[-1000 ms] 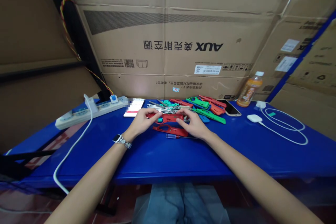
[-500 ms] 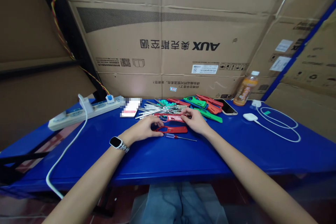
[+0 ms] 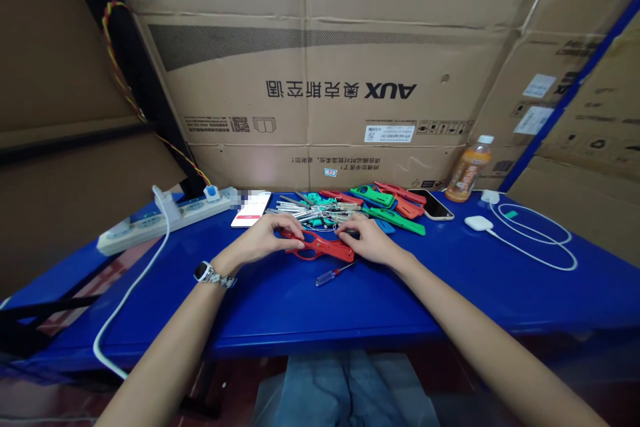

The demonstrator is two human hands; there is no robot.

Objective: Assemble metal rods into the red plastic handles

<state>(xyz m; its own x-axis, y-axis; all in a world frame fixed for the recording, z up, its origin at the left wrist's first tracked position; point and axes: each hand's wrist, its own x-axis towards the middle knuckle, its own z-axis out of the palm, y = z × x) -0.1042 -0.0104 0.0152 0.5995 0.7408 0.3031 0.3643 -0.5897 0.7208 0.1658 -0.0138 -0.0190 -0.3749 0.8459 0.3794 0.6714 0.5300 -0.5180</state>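
Note:
Between my two hands, low over the table, is a red plastic casing [image 3: 333, 249] with a finger loop at its left end. Its two shell pieces appear to lie together, though how they fit I cannot tell. My left hand [image 3: 267, 238] pinches the loop end between thumb and fingers. At the upper right edge, my right hand [image 3: 373, 240] grips the casing with bent fingers. Just below lies a small screwdriver [image 3: 327, 277] with a clear purplish handle, its shaft pointing up to the right. Behind the casing is a pile of thin metal tubes [image 3: 295, 209] and small teal parts [image 3: 319, 199].
Green casings [image 3: 397, 220] and red casings [image 3: 410, 207] are heaped at the back right, beside a dark phone [image 3: 433, 205] and an orange drink bottle [image 3: 469, 170]. A white charger cable [image 3: 545, 260] curls at right. A lit phone [image 3: 253, 209] and power strip [image 3: 170, 217] are at left.
Both hands brought the upper red piece down toward me onto the lower one, turning it over. The screwdriver swung round, its handle now nearer me.

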